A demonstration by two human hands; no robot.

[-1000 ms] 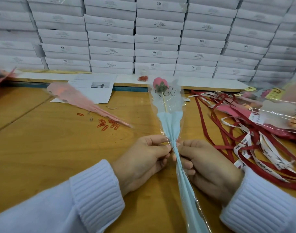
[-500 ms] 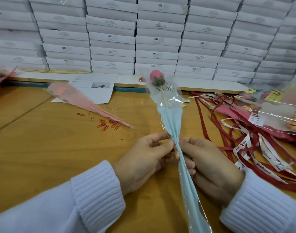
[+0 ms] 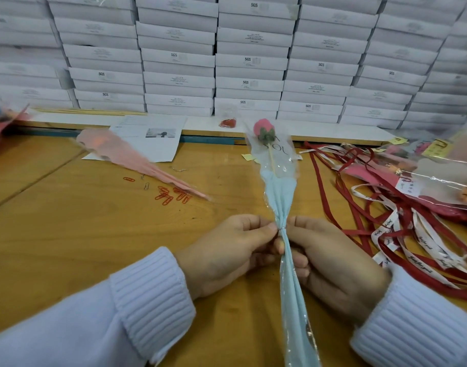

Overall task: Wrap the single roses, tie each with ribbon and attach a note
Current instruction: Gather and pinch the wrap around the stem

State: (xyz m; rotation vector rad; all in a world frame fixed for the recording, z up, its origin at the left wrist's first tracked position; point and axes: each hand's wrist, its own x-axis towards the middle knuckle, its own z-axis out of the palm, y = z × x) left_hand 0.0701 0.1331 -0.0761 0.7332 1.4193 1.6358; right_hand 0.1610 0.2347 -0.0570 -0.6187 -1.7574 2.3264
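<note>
The pale blue paper-wrapped pink rose [image 3: 279, 197] points straight away from the person, the left hand [image 3: 227, 256] and right hand [image 3: 331, 262] pinching its gathered waist from either side, with the red ribbons [image 3: 355, 235] nearer the right.

It was a packing workshop: stacked white cartons [image 3: 250, 62] walled the far side, with ribbons [image 3: 402, 234] and paper clips [image 3: 171, 194] strewn across the wooden tabletop [image 3: 68, 234].

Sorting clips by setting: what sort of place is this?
Probably a gift-packing workroom or stockroom: stacked white cardboard boxes line the back, dark red ribbons and red paper clips lie on the wooden worktable, and a blue-wrapped pink rose is held over it.
</note>
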